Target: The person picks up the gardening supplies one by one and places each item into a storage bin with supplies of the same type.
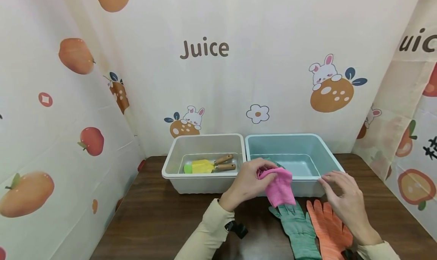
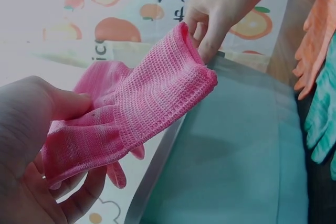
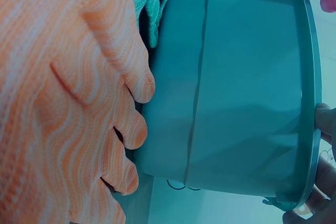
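Note:
My left hand (image 1: 246,185) pinches a folded pink knit glove (image 1: 280,190) above the front rim of a light-blue plastic bin (image 1: 307,188). In the left wrist view, the pink glove (image 2: 157,93) shows its ribbed cuff pointing away from the thumb. My right hand (image 1: 349,199) grips the bin's front right corner, the thumb outside the rim and the fingers over it, as the right wrist view shows. Below lie a green glove (image 1: 300,231) and an orange glove (image 1: 328,227), fingers toward the bin. Something green (image 1: 274,162) inside the bin is mostly hidden behind my left hand.
Left of the blue bin stands a grey-white bin (image 1: 205,182) holding yellow-bladed hand tools (image 1: 203,166) with wooden handles. Both bins sit at the back of a dark wooden table (image 1: 153,222), against a fruit-printed curtain (image 1: 218,85).

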Motion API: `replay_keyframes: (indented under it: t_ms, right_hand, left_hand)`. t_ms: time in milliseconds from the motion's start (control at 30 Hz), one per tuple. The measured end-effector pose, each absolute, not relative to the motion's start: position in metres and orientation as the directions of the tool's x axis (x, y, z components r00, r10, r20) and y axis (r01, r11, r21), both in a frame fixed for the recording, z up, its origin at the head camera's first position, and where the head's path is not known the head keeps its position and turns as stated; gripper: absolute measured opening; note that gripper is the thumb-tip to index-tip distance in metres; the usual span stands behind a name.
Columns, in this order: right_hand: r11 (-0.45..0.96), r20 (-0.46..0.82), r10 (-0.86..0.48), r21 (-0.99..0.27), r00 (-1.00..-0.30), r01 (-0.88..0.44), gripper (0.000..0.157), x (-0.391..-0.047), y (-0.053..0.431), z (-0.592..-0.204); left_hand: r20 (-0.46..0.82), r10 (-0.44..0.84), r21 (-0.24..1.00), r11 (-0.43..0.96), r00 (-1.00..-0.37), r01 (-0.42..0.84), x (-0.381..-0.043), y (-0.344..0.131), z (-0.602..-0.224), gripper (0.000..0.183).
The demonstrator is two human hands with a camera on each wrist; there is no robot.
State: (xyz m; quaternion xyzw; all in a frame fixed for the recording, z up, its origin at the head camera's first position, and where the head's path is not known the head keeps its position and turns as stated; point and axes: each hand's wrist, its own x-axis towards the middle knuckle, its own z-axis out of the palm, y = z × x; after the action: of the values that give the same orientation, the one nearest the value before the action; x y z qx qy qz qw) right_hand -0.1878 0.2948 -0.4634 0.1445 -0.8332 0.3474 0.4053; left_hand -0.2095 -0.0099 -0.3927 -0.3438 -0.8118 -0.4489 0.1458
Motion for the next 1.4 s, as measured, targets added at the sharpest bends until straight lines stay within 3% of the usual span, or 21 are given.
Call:
replay_keyframes:
  t_ms: [367, 667, 1400]
  right_hand:
    - [0.724, 0.773, 0.04, -0.459, -0.633, -0.515, 0.029, -0.187, 0.294, -0.462]
    - [0.709, 0.785, 0.036, -0.456, -0.619, -0.537, 0.031, -0.187, 0.293, -0.464]
    - [0.701, 0.792, 0.036, -0.455, -0.61, -0.549, 0.031, -0.19, 0.294, -0.463]
  left_hand:
    - [0.578, 0.377, 0.649, 0.326, -0.724, 0.688, -0.22, -0.016, -0.382, 0.018]
    - [0.563, 0.306, 0.707, 0.302, -0.768, 0.639, -0.23, -0.023, -0.374, 0.019]
    - [0.498, 0.211, 0.753, 0.376, -0.841, 0.54, -0.263, -0.023, -0.362, 0.021]
